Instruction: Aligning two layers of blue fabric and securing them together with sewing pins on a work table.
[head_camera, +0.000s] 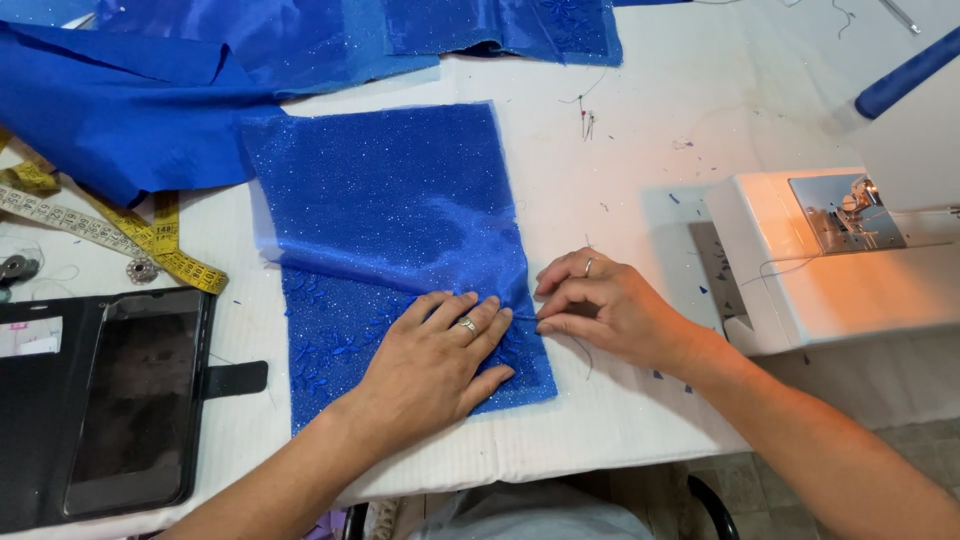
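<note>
While the left hand (440, 355) is pressed flat, fingers spread, on the blue fabric (385, 215) lying on the white table (640, 130), the fabric's right edge is pinched by the right hand (600, 305), beside the sewing machine (830, 255).

The left hand (435, 365) hides part of the blue glitter fabric (385, 200); whatever the right hand (600, 310) pinches, perhaps a pin, is too small to tell.
</note>
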